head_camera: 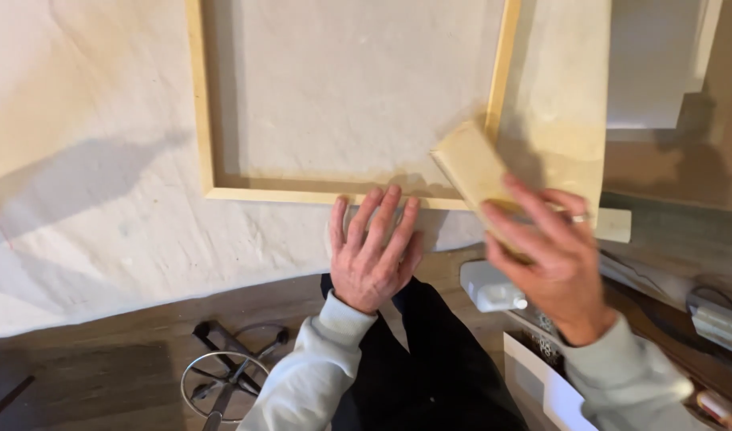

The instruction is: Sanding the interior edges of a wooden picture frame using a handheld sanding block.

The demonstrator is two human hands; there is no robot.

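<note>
Right hand [553, 251] is clasping a wooden block [474, 172] at the frame [498, 96] corner. Left hand [372, 247], open and empty, is pressing the canvas [102, 199]. A slipping block is likely to shift the frame.

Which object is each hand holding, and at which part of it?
The right hand grips a flat wooden block by its near end. The left hand holds nothing; it lies flat on the canvas beside the wooden frame.

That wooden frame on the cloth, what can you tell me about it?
The frame is made of thin, pale bare-wood bars joined at right angles. It lies flat on white cloth, its top out of view. The left hand rests flat at its bottom bar. The right hand holds a wooden block at its lower right corner.
</note>
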